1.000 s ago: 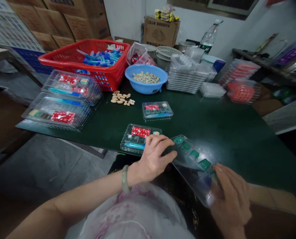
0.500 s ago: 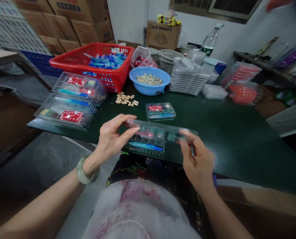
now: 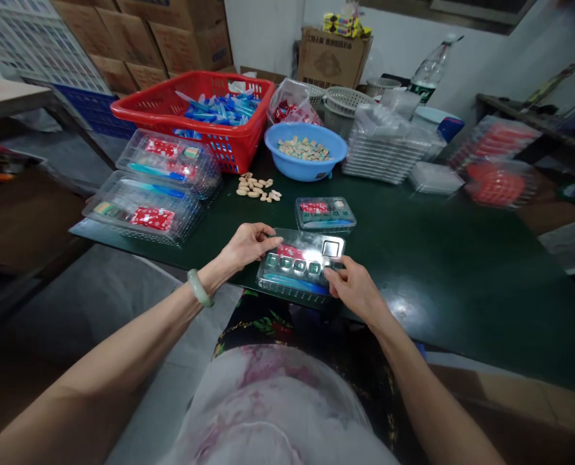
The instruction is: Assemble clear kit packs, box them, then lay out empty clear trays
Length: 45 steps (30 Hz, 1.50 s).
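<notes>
A clear plastic compartment tray (image 3: 301, 265) lies flat at the near edge of the table, over another tray holding a red patterned packet (image 3: 291, 252) and a blue pen (image 3: 294, 284). With thumb and fingers, my left hand (image 3: 251, 245) grips its upper left corner. My right hand (image 3: 355, 284) pinches the right edge. Glare hides part of the right side. Just beyond stands a smaller-looking filled tray (image 3: 326, 214) with a red packet, a blue pen and a small pale block.
Filled clear trays (image 3: 146, 205) are stacked at left. Behind are a red basket (image 3: 195, 126) of blue pens, a blue bowl (image 3: 304, 169) of small pale pieces, peanuts (image 3: 255, 187), stacked clear trays (image 3: 381, 152) and a bottle (image 3: 430, 71). Cardboard boxes (image 3: 185, 48) line the wall.
The clear tray, held tilted above the lower one before, has come down and lies flat over it. Both hands moved with it, and my right hand came closer to my left.
</notes>
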Motion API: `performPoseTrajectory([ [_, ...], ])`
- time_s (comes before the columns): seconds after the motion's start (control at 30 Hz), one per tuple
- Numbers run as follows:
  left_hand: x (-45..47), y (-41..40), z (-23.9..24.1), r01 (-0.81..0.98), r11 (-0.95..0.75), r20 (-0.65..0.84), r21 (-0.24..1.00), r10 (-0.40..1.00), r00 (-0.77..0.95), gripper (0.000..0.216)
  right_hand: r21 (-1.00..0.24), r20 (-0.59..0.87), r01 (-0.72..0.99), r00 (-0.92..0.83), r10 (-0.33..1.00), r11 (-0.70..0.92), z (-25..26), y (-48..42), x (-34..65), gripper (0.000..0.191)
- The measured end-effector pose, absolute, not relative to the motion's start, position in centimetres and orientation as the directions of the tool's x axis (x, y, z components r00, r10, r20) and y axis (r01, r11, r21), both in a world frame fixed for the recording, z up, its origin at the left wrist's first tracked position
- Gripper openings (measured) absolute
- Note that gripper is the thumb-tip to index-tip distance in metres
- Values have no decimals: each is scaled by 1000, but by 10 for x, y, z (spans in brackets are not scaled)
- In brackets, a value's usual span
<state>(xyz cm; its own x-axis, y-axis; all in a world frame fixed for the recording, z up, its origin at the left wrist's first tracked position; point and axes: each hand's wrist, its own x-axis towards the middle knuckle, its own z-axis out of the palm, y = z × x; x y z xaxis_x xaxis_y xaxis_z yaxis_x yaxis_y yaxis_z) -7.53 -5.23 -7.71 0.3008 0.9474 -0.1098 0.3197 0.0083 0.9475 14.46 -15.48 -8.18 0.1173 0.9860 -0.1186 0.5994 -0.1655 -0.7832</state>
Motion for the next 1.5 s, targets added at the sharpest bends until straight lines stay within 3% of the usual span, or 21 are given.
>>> performPoseTrajectory([
  [0.1, -76, -49, -81, 368, -9, -115, 930, 942, 314, 36, -707, -138, 683, 120, 983, -183, -83, -154, 147, 38],
  [0.23, -79, -47, -82, 431, -59, -89, 901, 944, 317, 36, -617, -109, 761, 170, 979, -201, -92, -155, 151, 53],
  [0.4, -85, -48, -92, 587, -149, -52, 796, 949, 312, 42, -633, -120, 747, 163, 979, -202, -104, -159, 155, 63],
  [0.57, -87, -58, -102, 751, -368, 205, 548, 930, 307, 41, -663, -117, 722, 161, 980, -198, -107, -158, 156, 66],
  [0.67, -84, -64, -96, 722, -572, 404, 389, 810, 424, 38, -671, -119, 714, 163, 979, -200, -108, -157, 156, 69],
  [0.73, -80, -68, -88, 648, -695, 451, 313, 709, 543, 48, -676, -119, 709, 164, 979, -201, -109, -157, 157, 69],
  [0.8, -74, -73, -82, 572, -787, 373, 230, 615, 695, 72, -680, -115, 705, 167, 979, -200, -110, -157, 157, 70],
  [0.9, -63, -82, -79, 514, -851, 125, 106, 524, 843, 114, -688, -104, 698, 176, 979, -199, -113, -157, 157, 72],
  [0.97, -57, -86, -80, 530, -846, 13, 57, 532, 847, 121, -702, -101, 685, 174, 980, -194, -113, -156, 157, 72],
  [1.17, -58, -88, -74, 537, -840, 13, 76, 539, 842, 98, -887, -134, 435, 79, 988, -155, -108, -154, 170, 60],
  [1.37, -59, -72, -50, 606, -758, 63, 241, 636, 769, 94, -975, -167, 109, 213, 963, -193, -113, -159, 185, 53],
  [1.5, -29, -31, -33, 728, -664, 133, 170, 748, 651, 92, -990, -132, 11, 277, 952, -140, -119, -153, 184, 50],
])
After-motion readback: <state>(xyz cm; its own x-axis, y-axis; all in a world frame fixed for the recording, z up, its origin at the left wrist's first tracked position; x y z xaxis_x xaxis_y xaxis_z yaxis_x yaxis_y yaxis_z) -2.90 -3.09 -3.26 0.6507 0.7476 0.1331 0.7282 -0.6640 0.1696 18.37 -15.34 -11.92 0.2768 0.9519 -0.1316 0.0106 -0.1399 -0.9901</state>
